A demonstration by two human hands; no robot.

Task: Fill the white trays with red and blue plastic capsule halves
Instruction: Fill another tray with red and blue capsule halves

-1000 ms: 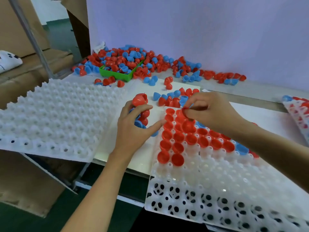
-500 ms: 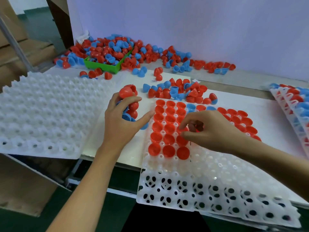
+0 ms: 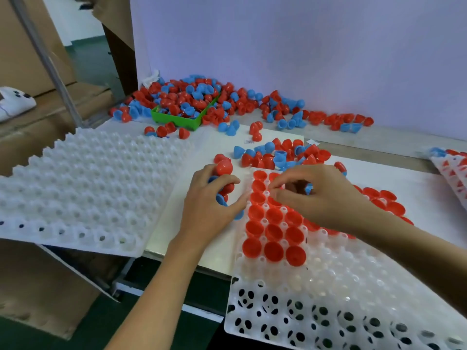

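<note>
A white tray (image 3: 333, 294) lies in front of me, its far rows filled with red capsule halves (image 3: 274, 232) seated open side up. My left hand (image 3: 209, 210) rests beside the tray's left edge and grips a stack of red and blue capsule halves (image 3: 223, 173). Over the tray's far rows, my right hand (image 3: 321, 195) hovers with curled fingertips; what it pinches is hidden. A loose pile of capsule halves (image 3: 278, 155) lies just beyond the tray.
A second white tray (image 3: 83, 188) lies upside down on the left, overhanging the table edge. A green bin (image 3: 182, 120) heaped with capsule halves sits at the back by the wall. Another filled tray (image 3: 452, 170) shows at the right edge. Cardboard boxes stand left.
My right hand moved from the tray's middle rows up to the far rows near my left hand. The left hand kept its stack and stayed put.
</note>
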